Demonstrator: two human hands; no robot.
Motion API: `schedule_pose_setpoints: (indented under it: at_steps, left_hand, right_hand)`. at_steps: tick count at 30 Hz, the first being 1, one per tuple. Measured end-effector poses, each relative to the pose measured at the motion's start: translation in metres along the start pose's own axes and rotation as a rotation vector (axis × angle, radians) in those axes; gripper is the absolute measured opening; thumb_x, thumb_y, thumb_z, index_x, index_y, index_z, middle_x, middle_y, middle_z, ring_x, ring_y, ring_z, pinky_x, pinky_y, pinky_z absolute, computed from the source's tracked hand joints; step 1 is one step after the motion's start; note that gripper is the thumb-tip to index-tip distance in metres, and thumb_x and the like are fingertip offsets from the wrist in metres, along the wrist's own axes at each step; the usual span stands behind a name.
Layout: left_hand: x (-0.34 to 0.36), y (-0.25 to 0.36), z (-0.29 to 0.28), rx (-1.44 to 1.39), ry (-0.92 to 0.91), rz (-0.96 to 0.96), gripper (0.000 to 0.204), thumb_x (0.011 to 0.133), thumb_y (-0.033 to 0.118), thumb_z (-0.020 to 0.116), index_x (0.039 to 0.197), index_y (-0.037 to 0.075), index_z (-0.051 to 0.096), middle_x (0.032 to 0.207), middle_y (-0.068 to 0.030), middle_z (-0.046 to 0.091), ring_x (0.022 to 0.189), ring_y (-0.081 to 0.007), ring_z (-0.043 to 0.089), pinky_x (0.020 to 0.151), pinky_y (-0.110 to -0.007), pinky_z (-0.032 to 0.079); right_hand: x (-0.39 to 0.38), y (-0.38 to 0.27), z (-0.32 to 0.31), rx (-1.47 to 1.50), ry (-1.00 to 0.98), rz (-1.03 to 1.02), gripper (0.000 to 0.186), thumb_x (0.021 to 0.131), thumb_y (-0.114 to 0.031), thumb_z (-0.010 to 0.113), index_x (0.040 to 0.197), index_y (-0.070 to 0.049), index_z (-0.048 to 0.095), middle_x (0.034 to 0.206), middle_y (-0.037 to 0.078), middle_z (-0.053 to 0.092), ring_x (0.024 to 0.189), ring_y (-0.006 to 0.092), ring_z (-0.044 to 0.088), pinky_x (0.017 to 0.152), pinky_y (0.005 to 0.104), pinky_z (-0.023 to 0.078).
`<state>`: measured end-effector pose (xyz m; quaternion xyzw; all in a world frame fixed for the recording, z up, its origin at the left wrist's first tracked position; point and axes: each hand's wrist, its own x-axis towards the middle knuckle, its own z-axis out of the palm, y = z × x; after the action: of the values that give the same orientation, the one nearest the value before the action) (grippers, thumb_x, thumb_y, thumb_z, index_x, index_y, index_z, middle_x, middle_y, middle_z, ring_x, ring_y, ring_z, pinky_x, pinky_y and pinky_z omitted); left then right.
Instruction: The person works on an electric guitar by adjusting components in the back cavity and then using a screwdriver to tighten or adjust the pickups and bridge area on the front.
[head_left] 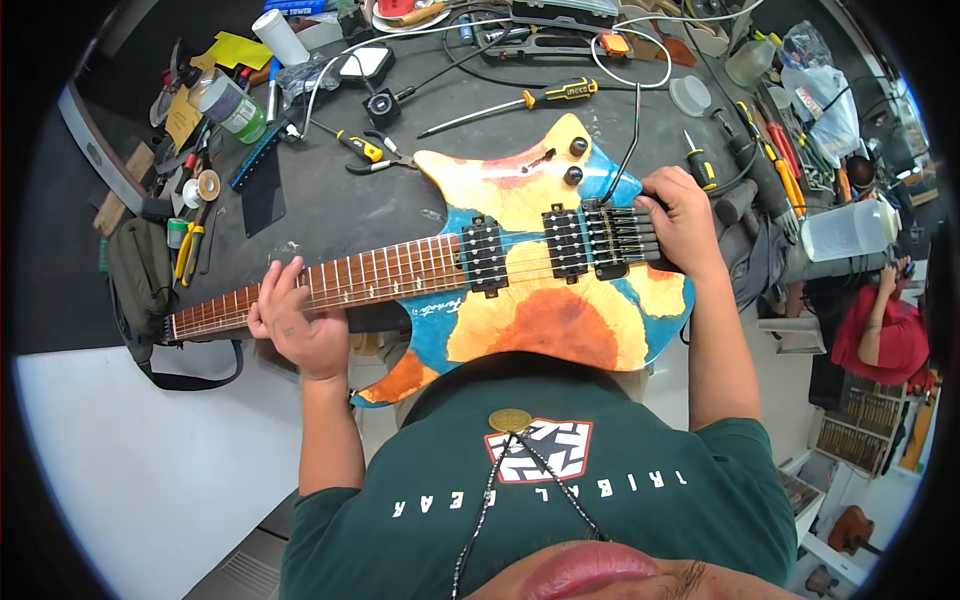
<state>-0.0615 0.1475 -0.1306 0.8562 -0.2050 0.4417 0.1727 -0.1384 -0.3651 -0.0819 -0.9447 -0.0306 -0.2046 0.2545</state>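
Seemingly tuning, the right hand curls at the guitar bridge, grip unclear; the left hand lies half-open over the neck. The next move likely needs fine turns.

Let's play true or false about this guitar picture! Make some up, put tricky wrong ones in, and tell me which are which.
1. The left hand is at the neck of the guitar. True.
2. The right hand is down at the far end of the neck. False: it is by the bridge.
3. A long screwdriver lies on the table beyond the guitar. True.
4. The guitar's body is plain black. False: it is yellow, blue and orange.
5. The person's shirt is dark green. True.
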Motion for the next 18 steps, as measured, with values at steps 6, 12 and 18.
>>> schedule_pose_setpoints:
  at_steps: [6,12,18]
  left_hand:
    - [0.0064,0.0059,-0.0018,0.067,-0.015,-0.018,0.044,0.094,0.018,0.090,0.132,0.017,0.069,0.142,0.0030,0.082,0.140,-0.0275,0.072,0.120,-0.049,0.032]
    - [0.0039,0.0020,-0.0024,0.109,-0.047,-0.005,0.046,0.095,0.021,0.088,0.137,0.018,0.072,0.143,0.0029,0.082,0.140,-0.0268,0.071,0.120,-0.049,0.032]
    - [0.0055,0.0028,-0.0026,0.113,-0.045,-0.005,0.041,0.093,0.019,0.089,0.130,0.017,0.071,0.144,0.0008,0.081,0.140,-0.0279,0.071,0.121,-0.049,0.032]
  right_hand:
    - [-0.0011,-0.0032,0.0012,0.055,0.031,-0.006,0.019,0.088,-0.002,0.085,0.105,0.001,0.078,0.100,0.012,0.075,0.100,0.0353,0.070,0.093,0.0446,0.055]
    - [-0.0025,-0.0001,-0.0001,0.047,-0.001,-0.003,0.020,0.087,-0.002,0.086,0.106,0.001,0.079,0.096,0.012,0.074,0.098,0.0351,0.069,0.090,0.0448,0.055]
    - [-0.0048,0.0036,-0.0034,0.070,-0.016,0.037,0.016,0.092,-0.003,0.082,0.107,0.001,0.078,0.098,0.011,0.074,0.097,0.0314,0.071,0.090,0.0411,0.056]
